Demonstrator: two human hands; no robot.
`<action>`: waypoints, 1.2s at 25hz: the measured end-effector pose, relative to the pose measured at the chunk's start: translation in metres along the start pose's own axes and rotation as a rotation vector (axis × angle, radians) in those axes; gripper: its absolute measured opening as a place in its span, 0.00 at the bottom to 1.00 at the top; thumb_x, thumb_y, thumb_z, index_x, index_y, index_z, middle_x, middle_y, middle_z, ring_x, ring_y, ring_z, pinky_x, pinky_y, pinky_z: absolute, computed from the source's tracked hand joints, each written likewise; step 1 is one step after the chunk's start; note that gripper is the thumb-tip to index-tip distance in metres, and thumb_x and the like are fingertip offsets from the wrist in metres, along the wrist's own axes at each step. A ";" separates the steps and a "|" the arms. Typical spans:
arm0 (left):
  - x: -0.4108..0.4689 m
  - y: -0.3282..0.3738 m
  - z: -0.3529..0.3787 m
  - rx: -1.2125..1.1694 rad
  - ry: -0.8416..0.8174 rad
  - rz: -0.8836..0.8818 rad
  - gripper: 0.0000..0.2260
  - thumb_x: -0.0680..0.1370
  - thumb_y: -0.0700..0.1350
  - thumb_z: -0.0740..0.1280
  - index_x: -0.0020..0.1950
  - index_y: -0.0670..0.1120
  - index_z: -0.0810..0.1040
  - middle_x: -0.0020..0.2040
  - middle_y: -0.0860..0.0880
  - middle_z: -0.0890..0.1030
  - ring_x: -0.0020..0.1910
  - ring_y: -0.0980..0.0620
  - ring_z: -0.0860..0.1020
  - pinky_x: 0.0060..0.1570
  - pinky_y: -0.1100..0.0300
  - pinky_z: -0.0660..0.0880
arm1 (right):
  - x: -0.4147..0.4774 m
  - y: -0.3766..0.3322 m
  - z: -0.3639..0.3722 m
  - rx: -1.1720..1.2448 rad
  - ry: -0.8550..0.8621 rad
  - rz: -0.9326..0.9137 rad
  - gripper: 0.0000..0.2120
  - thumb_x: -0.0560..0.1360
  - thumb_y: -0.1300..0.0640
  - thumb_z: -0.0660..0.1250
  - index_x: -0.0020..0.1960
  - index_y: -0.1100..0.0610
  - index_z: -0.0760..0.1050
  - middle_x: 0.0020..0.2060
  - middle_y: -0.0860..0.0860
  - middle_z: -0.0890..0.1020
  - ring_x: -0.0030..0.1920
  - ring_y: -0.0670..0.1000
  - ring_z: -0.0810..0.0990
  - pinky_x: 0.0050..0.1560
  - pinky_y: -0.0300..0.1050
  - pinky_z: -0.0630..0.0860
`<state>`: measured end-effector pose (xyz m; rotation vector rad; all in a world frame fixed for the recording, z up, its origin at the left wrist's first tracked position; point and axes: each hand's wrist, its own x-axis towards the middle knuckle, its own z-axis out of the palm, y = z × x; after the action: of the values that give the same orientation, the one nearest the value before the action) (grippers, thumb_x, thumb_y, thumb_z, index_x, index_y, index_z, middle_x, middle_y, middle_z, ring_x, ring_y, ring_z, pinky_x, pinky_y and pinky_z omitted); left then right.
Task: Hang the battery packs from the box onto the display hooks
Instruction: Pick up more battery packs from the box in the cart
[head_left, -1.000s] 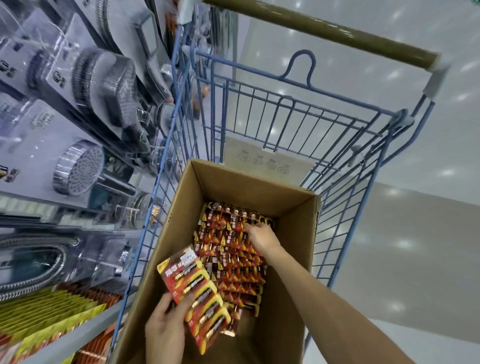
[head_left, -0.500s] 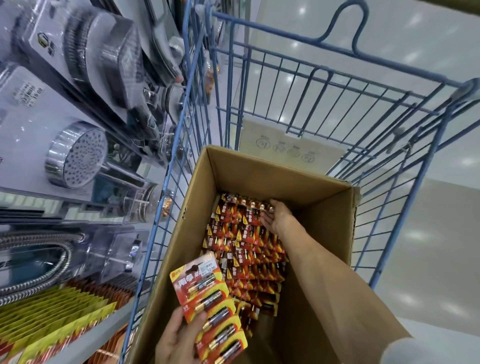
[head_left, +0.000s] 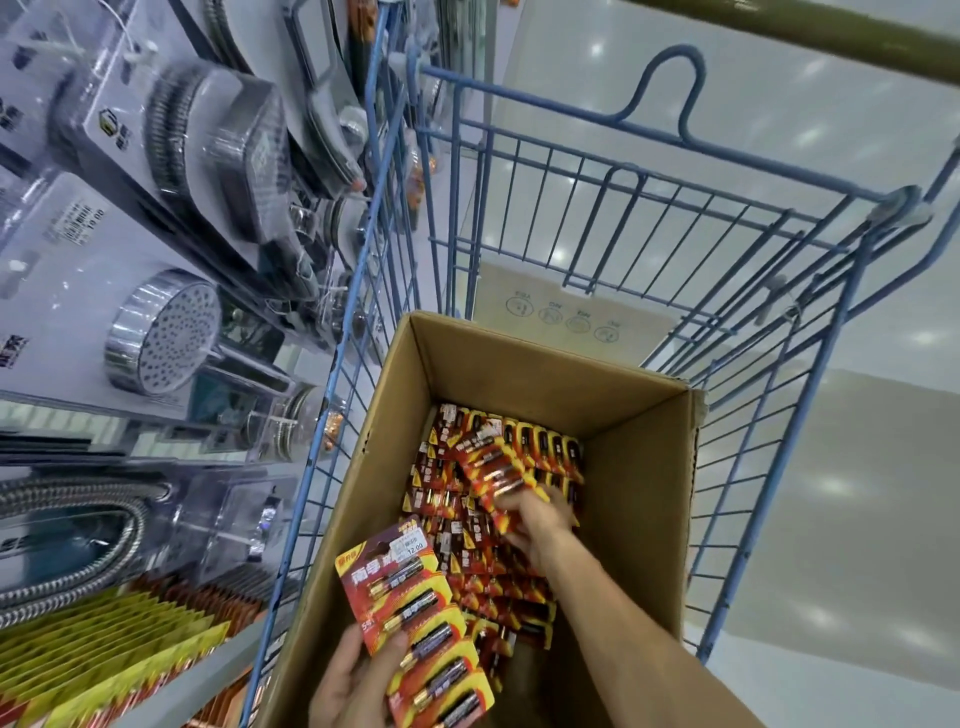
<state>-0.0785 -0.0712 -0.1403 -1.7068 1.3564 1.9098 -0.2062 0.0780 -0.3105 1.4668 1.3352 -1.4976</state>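
An open cardboard box (head_left: 639, 499) stands in a blue wire cart and holds several rows of red and yellow battery packs (head_left: 452, 483). My right hand (head_left: 535, 514) is deep inside the box and grips a small bunch of packs (head_left: 491, 467), lifted and tilted above the rows. My left hand (head_left: 358, 686) holds a fanned stack of battery packs (head_left: 415, 623) at the box's near left corner, with the thumb on the front card. No display hooks for batteries can be made out.
The blue wire cart (head_left: 613, 208) surrounds the box, with its handle bar (head_left: 831, 36) at top right. Boxed shower heads (head_left: 161, 332) and hoses hang on the shelving at left. Yellow and orange packs (head_left: 104, 660) lie on a lower shelf. Shiny floor is to the right.
My right hand drew back from the far end of the box and now grips a bunch of packs lifted off the rows. My left hand still holds its fanned stack.
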 end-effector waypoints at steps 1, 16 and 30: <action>-0.001 0.001 0.000 -0.010 -0.001 -0.005 0.12 0.77 0.32 0.70 0.55 0.47 0.83 0.43 0.44 0.88 0.44 0.41 0.87 0.54 0.47 0.79 | -0.002 0.012 -0.004 -0.017 -0.027 0.012 0.35 0.70 0.66 0.77 0.72 0.52 0.70 0.55 0.52 0.78 0.51 0.54 0.79 0.58 0.54 0.81; -0.088 0.053 -0.043 -0.088 -0.263 0.155 0.10 0.82 0.43 0.67 0.62 0.49 0.81 0.52 0.39 0.87 0.46 0.38 0.87 0.52 0.43 0.81 | -0.220 0.015 -0.091 -0.066 -0.610 -0.369 0.34 0.67 0.71 0.77 0.69 0.52 0.73 0.58 0.58 0.85 0.58 0.60 0.85 0.57 0.62 0.82; -0.266 -0.057 -0.200 -0.471 -0.129 0.702 0.22 0.81 0.57 0.62 0.70 0.46 0.77 0.60 0.37 0.84 0.54 0.35 0.84 0.54 0.38 0.81 | -0.421 0.109 -0.139 -0.377 -1.059 -0.698 0.16 0.83 0.49 0.63 0.69 0.53 0.75 0.61 0.60 0.83 0.61 0.65 0.83 0.61 0.64 0.79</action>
<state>0.1683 -0.0875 0.0892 -1.3217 1.7033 2.8566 0.0100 0.0942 0.0911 -0.1526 1.3139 -1.8578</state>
